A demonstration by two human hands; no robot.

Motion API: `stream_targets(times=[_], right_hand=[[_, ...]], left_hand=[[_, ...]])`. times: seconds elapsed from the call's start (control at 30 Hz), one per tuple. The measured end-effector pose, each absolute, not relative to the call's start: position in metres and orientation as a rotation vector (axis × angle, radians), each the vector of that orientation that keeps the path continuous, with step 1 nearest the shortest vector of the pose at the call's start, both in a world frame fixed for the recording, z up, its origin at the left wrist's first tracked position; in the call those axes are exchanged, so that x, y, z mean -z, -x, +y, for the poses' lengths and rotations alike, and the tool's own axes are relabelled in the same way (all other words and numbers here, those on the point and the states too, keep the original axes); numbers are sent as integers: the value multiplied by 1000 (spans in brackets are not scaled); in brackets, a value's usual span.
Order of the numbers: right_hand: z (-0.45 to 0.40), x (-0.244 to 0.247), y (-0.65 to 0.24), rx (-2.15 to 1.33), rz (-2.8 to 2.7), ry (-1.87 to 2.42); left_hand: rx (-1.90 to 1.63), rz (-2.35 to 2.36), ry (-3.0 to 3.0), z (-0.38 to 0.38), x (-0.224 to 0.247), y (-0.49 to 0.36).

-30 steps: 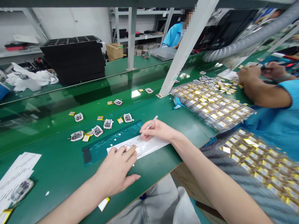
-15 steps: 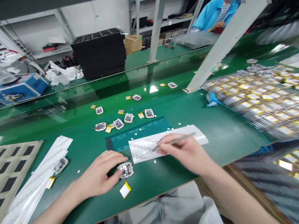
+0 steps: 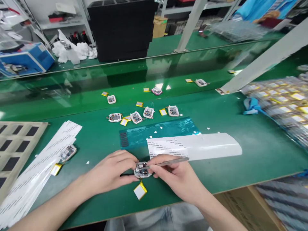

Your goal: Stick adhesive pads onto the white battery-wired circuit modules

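My left hand (image 3: pixel 113 175) is grasping a white-rimmed device (image 3: pixel 142 170) near the front edge of the table (image 3: pixel 96 207); my right hand (image 3: pixel 176 178) is pinching tweezers (image 3: pixel 174 161) over it, its battery (image 3: pixel 139 192) lying nearer that edge.

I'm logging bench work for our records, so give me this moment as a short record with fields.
Left hand: grips the open device at its left side
Right hand: holds a slim metal tool, its tip at the device
Battery: on the device's near side, wired to it
White sheet: printed at its left end, partly over the teal film
Other devices: several farther back
Surface: green bench
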State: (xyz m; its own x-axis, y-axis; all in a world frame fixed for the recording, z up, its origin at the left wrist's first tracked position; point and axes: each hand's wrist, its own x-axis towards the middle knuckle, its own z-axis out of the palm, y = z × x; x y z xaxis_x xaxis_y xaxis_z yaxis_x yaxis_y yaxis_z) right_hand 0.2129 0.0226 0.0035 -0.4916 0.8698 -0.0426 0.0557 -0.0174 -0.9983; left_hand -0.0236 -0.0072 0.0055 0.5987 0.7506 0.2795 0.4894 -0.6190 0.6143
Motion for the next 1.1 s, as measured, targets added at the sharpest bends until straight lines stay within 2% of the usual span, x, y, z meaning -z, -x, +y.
stream_targets(times=[0.77, 1.1], right_hand=[[26, -1, -211, -1731, -1560, 1041], [40, -14, -212, -1460, -1458, 1061]], left_hand=[[-752, 919, -2484, -5, -3, 26], [-746, 945, -2593, -8, 0, 23]])
